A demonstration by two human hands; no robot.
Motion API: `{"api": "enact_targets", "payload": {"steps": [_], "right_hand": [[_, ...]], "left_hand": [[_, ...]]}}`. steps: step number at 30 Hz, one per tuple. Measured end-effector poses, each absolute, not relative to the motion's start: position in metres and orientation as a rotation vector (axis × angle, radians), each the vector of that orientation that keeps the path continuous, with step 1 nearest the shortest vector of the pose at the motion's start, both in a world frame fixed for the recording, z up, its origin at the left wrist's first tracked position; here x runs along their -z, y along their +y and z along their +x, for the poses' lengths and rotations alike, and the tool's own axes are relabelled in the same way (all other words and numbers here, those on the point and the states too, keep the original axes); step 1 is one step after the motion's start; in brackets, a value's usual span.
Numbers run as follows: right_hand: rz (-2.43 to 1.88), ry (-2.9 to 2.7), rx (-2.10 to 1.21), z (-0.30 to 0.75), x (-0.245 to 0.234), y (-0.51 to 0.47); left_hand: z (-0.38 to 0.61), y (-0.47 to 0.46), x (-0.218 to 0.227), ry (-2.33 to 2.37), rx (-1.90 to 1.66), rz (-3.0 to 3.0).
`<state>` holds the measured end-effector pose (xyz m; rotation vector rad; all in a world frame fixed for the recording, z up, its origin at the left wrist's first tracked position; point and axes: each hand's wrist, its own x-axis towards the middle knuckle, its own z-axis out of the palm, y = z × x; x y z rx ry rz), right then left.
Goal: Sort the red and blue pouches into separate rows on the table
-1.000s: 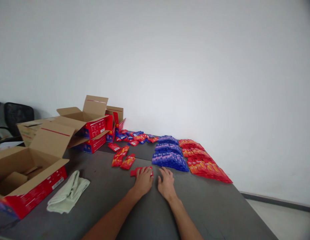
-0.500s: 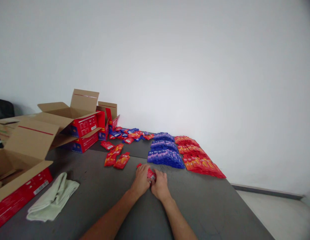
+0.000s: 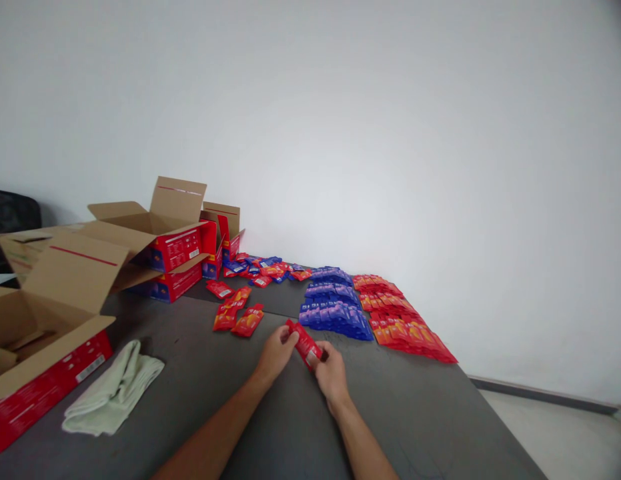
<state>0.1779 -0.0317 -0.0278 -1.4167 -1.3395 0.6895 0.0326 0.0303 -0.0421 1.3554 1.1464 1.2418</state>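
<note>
Both hands grip a red pouch [image 3: 305, 345] over the dark table. My left hand [image 3: 277, 350] pinches its upper left end, and my right hand [image 3: 331, 371] is closed round its lower right end. The pouch slants between them, with a pale label near my right fingers. Whether one pouch or a small stack is held, I cannot tell. Beyond the hands lie rows of overlapping blue pouches [image 3: 335, 315], and to their right rows of red-orange pouches [image 3: 407, 328]. Several loose red-orange pouches [image 3: 248, 321] rest left of my left hand.
A mixed heap of red and blue pouches [image 3: 270, 268] lies by the wall. Open cardboard boxes [image 3: 183, 248] stand at the left, with another open box [image 3: 55, 363] nearer me. A folded pale green cloth [image 3: 113, 390] lies beside it. The table [image 3: 420, 413] ends at the right.
The pouch, mostly covered by my hands before, now shows between them. My right hand has moved slightly right, my left slightly left. The view has shifted a little.
</note>
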Motion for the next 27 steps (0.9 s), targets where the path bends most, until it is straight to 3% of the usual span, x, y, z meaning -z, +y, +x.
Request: {"api": "enact_targets", "payload": {"steps": [4,13,21,27], "right_hand": [[-1.375,-1.587,-0.466,0.165,0.016,-0.041],[-1.303,-1.667,-0.440,0.161,0.011,-0.044],[-1.275,-1.408,-1.027,0.168,0.025,-0.038],[-1.244,-1.282,-1.224,0.170,0.020,-0.039]], "left_hand": [[0.039,0.017,0.031,0.964,-1.213,1.195],[0.026,0.020,0.026,0.887,-1.301,1.051],[0.031,0.006,0.008,0.756,-1.331,0.928],[0.032,0.003,0.008,0.761,-1.261,0.964]]}}
